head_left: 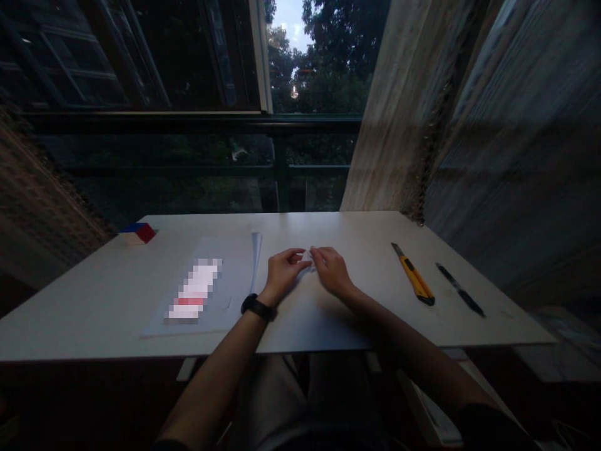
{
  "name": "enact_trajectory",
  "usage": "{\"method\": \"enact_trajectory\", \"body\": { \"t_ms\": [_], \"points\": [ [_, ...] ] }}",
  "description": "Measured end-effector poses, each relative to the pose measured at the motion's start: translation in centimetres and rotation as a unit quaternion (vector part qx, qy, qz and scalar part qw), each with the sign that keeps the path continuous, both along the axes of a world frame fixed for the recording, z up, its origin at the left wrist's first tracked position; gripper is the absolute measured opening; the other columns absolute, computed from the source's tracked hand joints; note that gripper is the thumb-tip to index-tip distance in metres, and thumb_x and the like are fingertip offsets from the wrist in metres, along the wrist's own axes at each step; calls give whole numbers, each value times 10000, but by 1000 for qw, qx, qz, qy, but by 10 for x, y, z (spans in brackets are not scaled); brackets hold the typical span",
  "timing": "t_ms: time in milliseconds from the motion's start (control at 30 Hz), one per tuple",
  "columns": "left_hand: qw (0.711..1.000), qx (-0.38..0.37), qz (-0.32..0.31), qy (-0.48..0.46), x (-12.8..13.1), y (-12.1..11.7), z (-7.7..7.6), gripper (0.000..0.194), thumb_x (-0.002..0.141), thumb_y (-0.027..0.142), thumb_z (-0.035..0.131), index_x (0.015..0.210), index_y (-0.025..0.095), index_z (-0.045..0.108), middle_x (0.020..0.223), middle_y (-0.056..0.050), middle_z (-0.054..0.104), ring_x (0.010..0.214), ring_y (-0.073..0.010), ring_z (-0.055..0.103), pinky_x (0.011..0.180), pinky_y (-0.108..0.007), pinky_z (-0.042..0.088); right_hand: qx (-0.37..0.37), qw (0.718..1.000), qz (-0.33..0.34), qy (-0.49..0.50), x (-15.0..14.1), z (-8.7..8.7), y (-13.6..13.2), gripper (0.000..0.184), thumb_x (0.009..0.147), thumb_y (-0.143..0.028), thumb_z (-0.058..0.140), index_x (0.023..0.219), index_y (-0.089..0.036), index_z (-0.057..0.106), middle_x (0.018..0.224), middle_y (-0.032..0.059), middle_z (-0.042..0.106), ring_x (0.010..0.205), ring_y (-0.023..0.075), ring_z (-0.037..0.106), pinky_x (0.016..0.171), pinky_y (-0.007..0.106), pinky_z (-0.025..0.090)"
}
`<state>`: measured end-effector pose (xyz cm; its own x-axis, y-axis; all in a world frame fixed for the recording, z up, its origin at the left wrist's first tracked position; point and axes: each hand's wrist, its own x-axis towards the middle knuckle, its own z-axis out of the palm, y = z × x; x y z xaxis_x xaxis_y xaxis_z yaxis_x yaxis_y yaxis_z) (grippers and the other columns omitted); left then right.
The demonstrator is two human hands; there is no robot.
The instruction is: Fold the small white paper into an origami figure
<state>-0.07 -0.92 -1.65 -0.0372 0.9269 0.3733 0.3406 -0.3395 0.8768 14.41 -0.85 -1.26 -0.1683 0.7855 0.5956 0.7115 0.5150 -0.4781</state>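
Observation:
A small folded piece of white paper [307, 257] is held between my two hands, a little above the middle of the table. My left hand [284, 269] pinches it from the left with thumb and forefinger. From the right, the fingers of my right hand [330, 268] close on its other side. The fingers cover much of the paper, so its full shape is hidden. To the left of my left hand lie white paper sheets [235, 263], one edge curled up, with a blurred-out bright patch [195, 291] on top.
On the white table [357, 319], a yellow box cutter [413, 274] and a black pen [460, 289] lie at the right. A Rubik's cube [138, 233] sits at the far left corner. Behind the table are a window [277, 125] and curtains [394, 106].

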Motion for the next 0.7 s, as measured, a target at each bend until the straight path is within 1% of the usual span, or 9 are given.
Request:
{"method": "enact_trajectory", "body": {
  "t_ms": [100,200,367,433,567,700],
  "points": [
    [999,-3,-30,-35,0,1,-3,376,592,327,744,920,155,680,754,-51,698,692,-157,649,677,-259,513,7,1000,5,-1,-2,-1,-1,350,902,-356,382,797,-176,663,814,79,673,857,187,572,787,296,414],
    [998,-7,-42,-52,0,3,-5,384,591,329,744,922,146,680,752,-58,699,702,-164,651,682,-262,515,20,1000,2,-17,-5,-1,-2,336,893,-352,401,796,-168,665,801,91,668,847,196,568,787,310,416],
    [998,-8,-40,-45,1,2,-5,385,580,323,750,916,147,683,760,-63,701,707,-170,652,675,-261,516,21,1000,11,-6,-4,-3,-2,329,892,-331,407,784,-170,673,803,100,663,854,199,567,796,324,427],
    [998,-8,-35,-43,1,1,-4,382,578,325,752,911,148,685,759,-62,701,700,-168,652,668,-258,515,10,999,21,22,-3,-3,0,300,879,-325,437,798,-174,683,817,97,666,883,202,568,808,324,431],
    [999,-3,-24,-31,1,0,-2,364,579,328,751,893,153,692,752,-57,698,691,-166,651,659,-257,514,-25,996,42,75,0,-2,3,249,853,-302,491,762,-190,694,799,73,673,899,195,577,796,309,440],
    [1000,2,-16,-16,1,0,-3,363,590,345,743,897,159,691,743,-57,698,694,-170,653,654,-258,514,-11,996,58,64,0,-3,4,264,864,-306,469,774,-191,689,807,70,672,887,189,573,805,309,431]
  ]
}}
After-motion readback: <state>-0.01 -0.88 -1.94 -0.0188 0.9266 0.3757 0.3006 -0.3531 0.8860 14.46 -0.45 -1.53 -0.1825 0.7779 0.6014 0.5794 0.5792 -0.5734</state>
